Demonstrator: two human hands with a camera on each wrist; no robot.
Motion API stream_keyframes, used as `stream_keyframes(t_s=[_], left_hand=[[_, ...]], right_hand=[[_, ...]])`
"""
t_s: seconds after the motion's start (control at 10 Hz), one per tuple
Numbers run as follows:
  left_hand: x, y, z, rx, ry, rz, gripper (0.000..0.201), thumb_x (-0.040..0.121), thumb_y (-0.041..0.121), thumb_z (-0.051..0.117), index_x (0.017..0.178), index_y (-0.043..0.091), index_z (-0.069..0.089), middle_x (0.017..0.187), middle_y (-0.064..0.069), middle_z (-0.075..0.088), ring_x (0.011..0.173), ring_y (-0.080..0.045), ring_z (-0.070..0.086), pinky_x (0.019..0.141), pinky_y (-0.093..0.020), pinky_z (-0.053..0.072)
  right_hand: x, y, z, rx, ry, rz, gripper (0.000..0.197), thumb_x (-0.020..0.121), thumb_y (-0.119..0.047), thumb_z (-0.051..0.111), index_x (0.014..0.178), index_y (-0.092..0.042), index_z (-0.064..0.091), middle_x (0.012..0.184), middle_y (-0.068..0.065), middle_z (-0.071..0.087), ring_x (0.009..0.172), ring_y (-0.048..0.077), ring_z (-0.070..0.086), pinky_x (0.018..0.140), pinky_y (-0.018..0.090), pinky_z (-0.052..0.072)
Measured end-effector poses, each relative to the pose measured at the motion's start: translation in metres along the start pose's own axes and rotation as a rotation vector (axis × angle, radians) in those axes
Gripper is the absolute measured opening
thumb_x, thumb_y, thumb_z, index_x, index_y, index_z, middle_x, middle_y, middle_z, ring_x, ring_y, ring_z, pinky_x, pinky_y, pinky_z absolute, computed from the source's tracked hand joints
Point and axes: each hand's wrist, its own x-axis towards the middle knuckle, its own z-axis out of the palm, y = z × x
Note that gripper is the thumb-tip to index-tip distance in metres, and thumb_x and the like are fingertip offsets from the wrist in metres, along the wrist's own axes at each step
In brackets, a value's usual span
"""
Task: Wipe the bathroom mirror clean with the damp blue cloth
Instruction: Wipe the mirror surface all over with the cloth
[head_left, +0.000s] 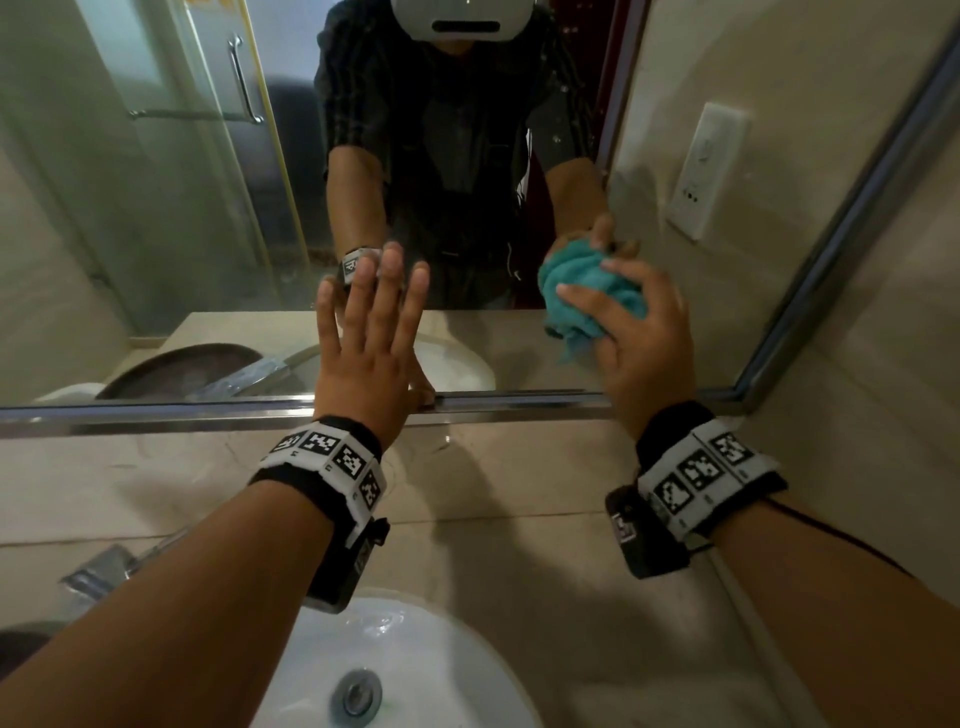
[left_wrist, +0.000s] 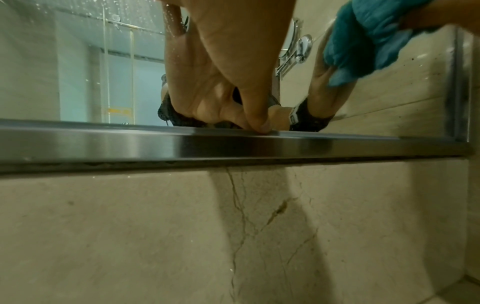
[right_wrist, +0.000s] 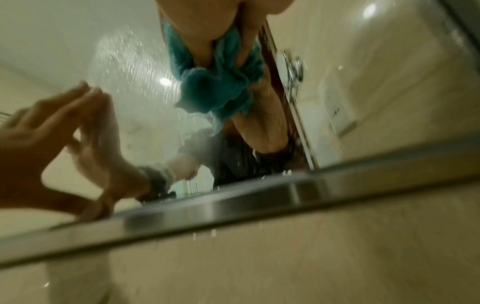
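The bathroom mirror (head_left: 182, 208) fills the wall ahead inside a metal frame (head_left: 519, 402). My right hand (head_left: 631, 322) grips a bunched blue cloth (head_left: 587, 291) and holds it against the glass near the lower right corner. The left hand (head_left: 371, 312) lies flat on the glass with straight, spread fingers, its thumb resting on the bottom frame. In the left wrist view that left hand's thumb (left_wrist: 249, 82) touches the frame (left_wrist: 233, 144), with the cloth (left_wrist: 371, 37) at the top right. The right wrist view shows the cloth (right_wrist: 215, 86) in my fingers and the left hand (right_wrist: 64, 148).
A white sink basin (head_left: 467, 675) sits below my arms, with a chrome faucet (head_left: 98, 566) at the left. Marble backsplash (head_left: 519, 467) runs under the mirror. A wall socket (head_left: 709, 166) shows reflected in the glass. Water spots (left_wrist: 109, 20) dot the mirror.
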Motion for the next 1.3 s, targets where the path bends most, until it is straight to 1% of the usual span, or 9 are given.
stream_keyframes(t_s=[0.2, 0.3, 0.4, 0.5, 0.6, 0.7, 0.9, 1.1, 1.3], left_hand=[[0.000, 0.001, -0.002, 0.000, -0.017, -0.001, 0.144, 0.055, 0.062, 0.079, 0.145, 0.016, -0.024, 0.151, -0.009, -0.027, 0.136, -0.025, -0.034, 0.112, -0.049, -0.014], [-0.003, 0.008, -0.008, 0.021, -0.038, -0.042, 0.142, 0.059, 0.063, 0.076, 0.143, 0.015, -0.027, 0.151, -0.010, -0.029, 0.139, -0.027, -0.028, 0.113, -0.050, -0.010], [-0.005, 0.020, -0.018, 0.001, 0.026, -0.005, 0.130, 0.063, 0.058, 0.076, 0.148, 0.015, -0.013, 0.155, -0.013, -0.012, 0.141, -0.028, -0.017, 0.114, -0.048, -0.008], [0.004, 0.043, -0.020, 0.020, 0.117, 0.170, 0.123, 0.066, 0.052, 0.075, 0.149, 0.014, -0.007, 0.156, -0.014, -0.002, 0.144, -0.029, -0.005, 0.115, -0.050, -0.004], [0.020, 0.059, -0.016, 0.021, 0.142, 0.180, 0.120, 0.067, 0.053, 0.074, 0.150, 0.013, -0.003, 0.157, -0.014, -0.001, 0.145, -0.030, -0.003, 0.116, -0.052, 0.002], [0.023, 0.060, -0.012, 0.005, 0.130, 0.155, 0.118, 0.064, 0.043, 0.077, 0.151, 0.014, 0.003, 0.157, -0.012, 0.000, 0.144, -0.029, -0.005, 0.116, -0.052, 0.001], [0.026, 0.062, -0.007, 0.036, 0.113, 0.120, 0.128, 0.057, 0.050, 0.079, 0.151, 0.014, 0.001, 0.156, -0.011, -0.002, 0.142, -0.029, -0.016, 0.115, -0.050, -0.010], [0.024, 0.062, -0.004, 0.084, 0.101, 0.123, 0.133, 0.057, 0.062, 0.075, 0.151, 0.014, -0.005, 0.156, -0.012, -0.015, 0.142, -0.030, -0.019, 0.114, -0.050, -0.014], [0.024, 0.063, -0.004, 0.078, 0.099, 0.119, 0.135, 0.057, 0.062, 0.075, 0.150, 0.014, -0.010, 0.151, -0.011, -0.031, 0.140, -0.030, -0.025, 0.114, -0.051, -0.013]], right_hand=[[-0.049, -0.017, 0.029, 0.138, -0.193, -0.110, 0.043, 0.062, -0.011, 0.084, 0.102, -0.014, 0.070, 0.110, 0.022, 0.059, 0.092, 0.041, 0.057, 0.074, 0.044, 0.056], [-0.032, 0.000, 0.014, 0.265, 0.029, 0.049, 0.030, 0.076, -0.028, 0.073, 0.104, -0.028, 0.063, 0.116, 0.009, 0.054, 0.104, 0.021, 0.056, 0.086, 0.034, 0.053], [-0.016, 0.005, -0.003, 0.212, 0.318, 0.204, 0.031, 0.083, -0.022, 0.053, 0.111, -0.015, 0.066, 0.117, 0.012, 0.049, 0.109, 0.008, 0.047, 0.099, 0.019, 0.038], [-0.019, -0.001, 0.007, 0.192, 0.399, 0.224, 0.033, 0.083, -0.011, 0.051, 0.111, -0.012, 0.067, 0.114, 0.021, 0.047, 0.108, 0.025, 0.047, 0.099, 0.024, 0.039], [-0.042, -0.002, 0.033, 0.248, 0.025, 0.145, 0.039, 0.084, -0.042, 0.051, 0.116, -0.021, 0.062, 0.125, 0.009, 0.047, 0.107, 0.006, 0.042, 0.092, 0.008, 0.032], [-0.057, 0.012, 0.027, 0.112, -0.129, 0.030, 0.032, 0.079, -0.026, 0.070, 0.110, -0.020, 0.067, 0.120, 0.012, 0.051, 0.106, 0.025, 0.049, 0.088, 0.032, 0.048], [-0.021, 0.026, -0.011, 0.267, 0.516, 0.409, 0.032, 0.077, 0.007, 0.065, 0.105, -0.008, 0.068, 0.108, 0.023, 0.046, 0.103, 0.019, 0.046, 0.097, 0.009, 0.034], [-0.050, -0.005, 0.030, 0.251, 0.044, 0.275, 0.014, 0.081, -0.027, 0.069, 0.093, -0.030, 0.061, 0.104, -0.016, 0.043, 0.095, -0.001, 0.050, 0.074, 0.021, 0.050], [-0.046, 0.035, 0.007, 0.274, 0.457, 0.393, 0.038, 0.074, 0.007, 0.069, 0.107, -0.011, 0.066, 0.115, 0.023, 0.046, 0.107, 0.011, 0.044, 0.097, 0.009, 0.036]])
